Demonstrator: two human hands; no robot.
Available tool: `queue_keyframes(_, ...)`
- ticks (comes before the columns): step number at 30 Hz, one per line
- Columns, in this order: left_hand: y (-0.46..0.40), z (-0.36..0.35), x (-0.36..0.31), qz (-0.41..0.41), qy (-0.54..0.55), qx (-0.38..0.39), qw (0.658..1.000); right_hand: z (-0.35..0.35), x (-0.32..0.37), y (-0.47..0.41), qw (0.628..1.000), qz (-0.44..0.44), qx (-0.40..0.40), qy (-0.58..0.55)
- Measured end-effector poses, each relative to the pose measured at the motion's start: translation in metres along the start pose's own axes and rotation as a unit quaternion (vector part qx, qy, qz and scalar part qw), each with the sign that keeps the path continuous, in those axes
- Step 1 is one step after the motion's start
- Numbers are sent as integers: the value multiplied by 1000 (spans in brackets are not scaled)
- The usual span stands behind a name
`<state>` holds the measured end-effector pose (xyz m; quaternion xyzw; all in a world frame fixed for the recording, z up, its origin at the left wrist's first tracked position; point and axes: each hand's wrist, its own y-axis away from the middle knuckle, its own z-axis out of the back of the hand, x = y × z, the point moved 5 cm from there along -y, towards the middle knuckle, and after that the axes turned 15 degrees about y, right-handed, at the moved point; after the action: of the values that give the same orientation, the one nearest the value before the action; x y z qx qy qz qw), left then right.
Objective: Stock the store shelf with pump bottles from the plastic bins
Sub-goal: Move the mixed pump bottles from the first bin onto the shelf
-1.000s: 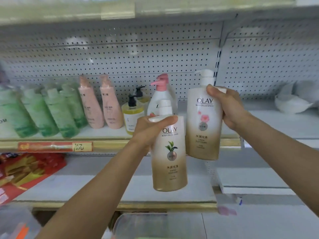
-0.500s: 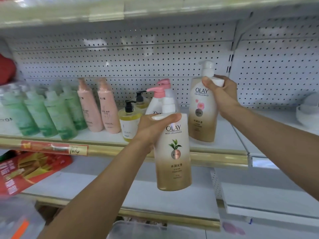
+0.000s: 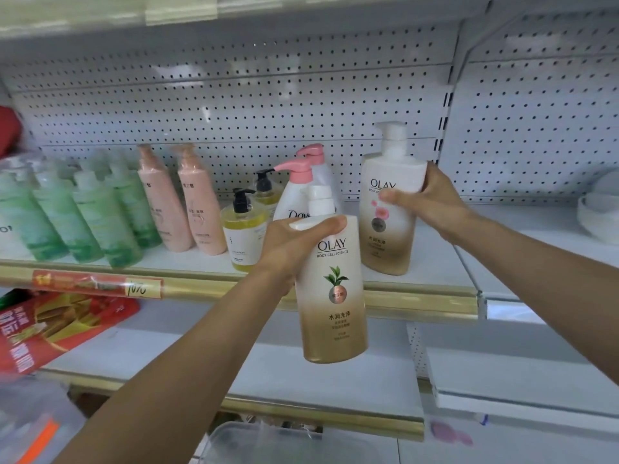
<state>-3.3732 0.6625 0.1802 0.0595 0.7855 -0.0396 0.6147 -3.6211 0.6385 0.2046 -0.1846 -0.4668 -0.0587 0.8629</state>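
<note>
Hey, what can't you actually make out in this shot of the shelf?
- Plastic bin, head view: cut off by the bottom edge, contents unseen.
- Dove bottle: label partly hidden by the left hand and its Olay bottle.
- Green bottles: blurred, labels unreadable.

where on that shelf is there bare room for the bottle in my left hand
Bare shelf lies right of the rose Olay bottle that the right hand holds, up to the bracket. A narrow strip runs in front of it. Left of it is crowded: Dove bottles, yellow, pink and green bottles.
</note>
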Motion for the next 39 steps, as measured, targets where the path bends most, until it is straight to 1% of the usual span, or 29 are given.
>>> queue_keyframes(3, 1, 0, 0, -3, 3, 2, 1000, -16, -27, 9, 995, -8, 32, 96)
queue_keyframes(6, 3, 2, -2, -10, 1, 5, 1000, -28, -49, 16, 992, -17, 29, 119)
queue_keyframes(9, 4, 3, -5, -18, 0, 2, 1000, -29, -46, 14, 990, -15, 20, 139)
queue_keyframes(15, 1, 1, -4, -27, 9, -10, 1000, -30, -34, -7, 992, -2, 63, 113)
queue_keyframes(23, -1, -5, 3, -25, 10, -19, 999, -34, -21, -24, 987, 16, 141, 68)
queue_keyframes(26, 1, -8, 2, -26, 11, -20, 999, -33, -22, -28, 986, 6, 147, 75)
queue_keyframes(28, 3, -10, 0, -29, 12, -20, 999, -34, -25, -28, 984, -15, 150, 93)
queue_keyframes(31, 7, -12, -4, -37, 9, -22, 999, -30, -39, -27, 977, -64, 110, 174)
queue_keyframes(33, 9, -12, -9, -43, 2, -21, 999, -23, -37, -13, 974, -84, 107, 180)
queue_keyframes(34, 10, -13, -12, -48, -4, -17, 999, -20, -32, -3, 974, -70, 140, 162)
queue_keyframes(35, 10, -15, -16, -55, -9, -11, 998, -19, -28, 9, 968, -53, 198, 145)
queue_keyframes(37, 12, -23, -27, -72, -10, 4, 997, -17, -19, 37, 936, -10, 316, 153)
queue_keyframes(38, 12, -28, -33, -82, -9, 13, 996, -17, -13, 51, 923, 13, 349, 162)
queue_keyframes(39, 11, -33, -38, -94, -7, 20, 995, -18, -9, 60, 917, 29, 363, 165)
